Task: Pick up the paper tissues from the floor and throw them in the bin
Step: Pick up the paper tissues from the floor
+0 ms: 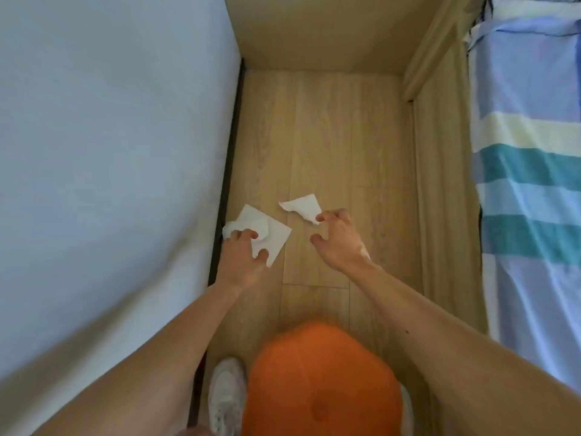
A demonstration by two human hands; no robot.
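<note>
Two white paper tissues lie on the wooden floor [323,146]. The left tissue [276,236] sits by the bed's edge, and my left hand [243,259] presses down on it with fingers closing around its crumpled middle. The right tissue [301,206] lies a little farther out. My right hand [338,240] has its fingers spread, and the fingertips touch that tissue's near right corner. No bin is in view.
A bed with a pale blue sheet [110,168] fills the left side. A beige curtain [440,184] and a striped blue cloth [528,184] hang on the right. A wooden wall [323,33] closes the far end. My orange-clad knee [320,382] and white shoe [226,398] are below.
</note>
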